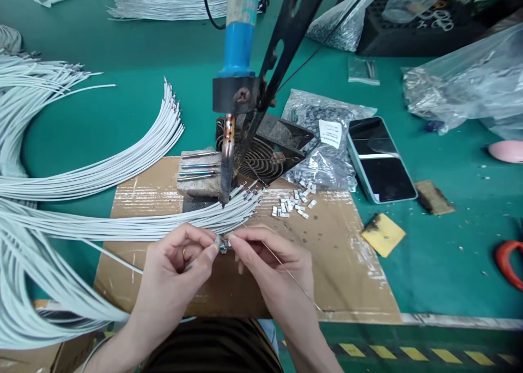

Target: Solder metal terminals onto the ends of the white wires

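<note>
My left hand is closed in a pinch on a white cable that comes in from the left. At its fingertips shows a small shiny end. My right hand is closed too, thumb and index finger meeting the left fingertips around what looks like a small white part, mostly hidden. A thin solder wire runs across the right hand's fingers and down to the right. Just above the hands, the soldering iron hangs tip down from a black bracket. Beneath it lies a bundle of white cables.
Small white connectors are scattered on the cardboard. Behind are a fan, a block with metal rods and a bag of parts. A phone, yellow sponge and red-handled tool lie right. More cables fill the left.
</note>
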The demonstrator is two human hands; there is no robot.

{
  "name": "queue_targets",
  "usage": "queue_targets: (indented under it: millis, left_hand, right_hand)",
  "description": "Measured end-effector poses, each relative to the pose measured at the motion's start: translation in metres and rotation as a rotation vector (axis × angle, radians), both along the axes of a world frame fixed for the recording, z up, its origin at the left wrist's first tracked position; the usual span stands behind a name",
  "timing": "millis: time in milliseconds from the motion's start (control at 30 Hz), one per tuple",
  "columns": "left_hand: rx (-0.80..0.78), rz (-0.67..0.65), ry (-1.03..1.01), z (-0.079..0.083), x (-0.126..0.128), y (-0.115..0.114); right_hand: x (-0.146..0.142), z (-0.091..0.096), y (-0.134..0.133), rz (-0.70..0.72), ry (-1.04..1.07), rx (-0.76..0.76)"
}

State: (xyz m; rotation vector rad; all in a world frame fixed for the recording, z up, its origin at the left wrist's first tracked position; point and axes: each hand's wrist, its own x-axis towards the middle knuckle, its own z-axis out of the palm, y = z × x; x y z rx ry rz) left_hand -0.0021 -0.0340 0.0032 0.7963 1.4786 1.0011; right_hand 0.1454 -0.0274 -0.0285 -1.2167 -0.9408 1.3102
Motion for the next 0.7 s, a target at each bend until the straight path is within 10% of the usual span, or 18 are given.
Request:
queue_targets:
  millis: [700]
  left_hand:
    - [-0.036, 0.043, 0.122, 0.005, 0.010, -0.006]
  right_hand:
    - [-0.001, -0.003, -0.013, 0.107, 0.081, -0.044]
